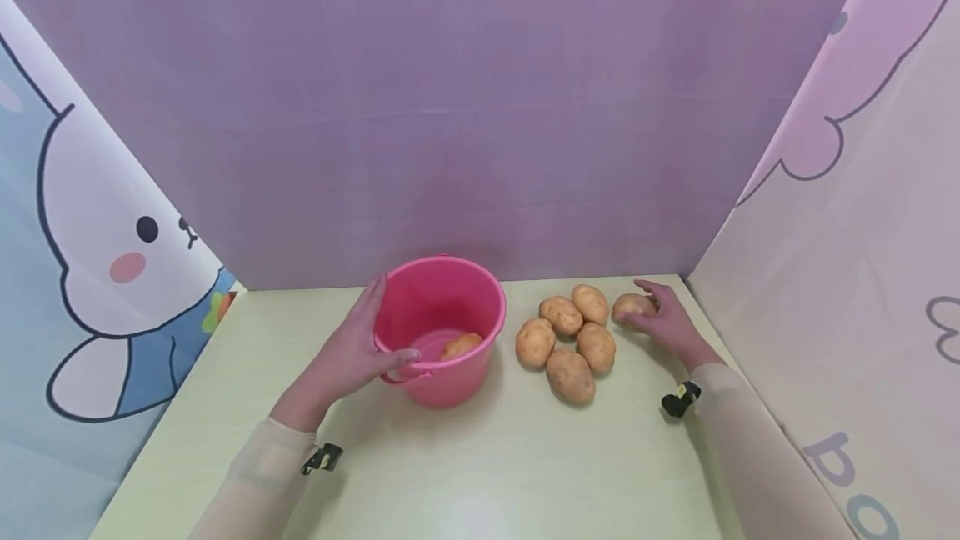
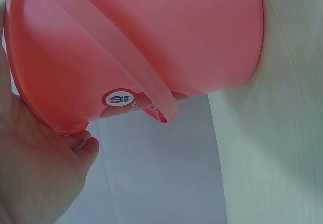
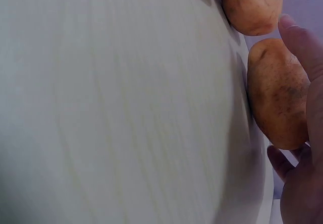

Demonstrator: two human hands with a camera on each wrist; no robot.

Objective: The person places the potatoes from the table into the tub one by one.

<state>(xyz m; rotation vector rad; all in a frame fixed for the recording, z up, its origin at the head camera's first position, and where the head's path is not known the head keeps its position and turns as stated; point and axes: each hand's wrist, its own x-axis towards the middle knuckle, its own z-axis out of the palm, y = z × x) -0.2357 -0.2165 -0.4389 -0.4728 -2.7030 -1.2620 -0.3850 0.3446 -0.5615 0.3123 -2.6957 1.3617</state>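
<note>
A pink plastic bucket [image 1: 452,387] stands on the pale tabletop. My left hand [image 1: 351,358] holds its left side at the rim, thumb toward the front and the other fingers along the left edge. In the left wrist view the bucket's strap-like handle [image 2: 118,50] hangs down over the label. One potato [image 1: 461,346] lies inside the bucket. At the right, my right hand [image 1: 671,325] curls its thumb and fingers around a single potato [image 3: 277,95], which still rests on the table. Left of it sits a cluster of several potatoes [image 1: 571,377].
The tabletop [image 1: 510,465] meets a purple cloth backdrop [image 1: 480,123] behind the bucket and potatoes. Printed cloth panels border both sides: a rabbit panel [image 1: 112,190] on the left and a pale panel [image 1: 862,273] close beside my right arm.
</note>
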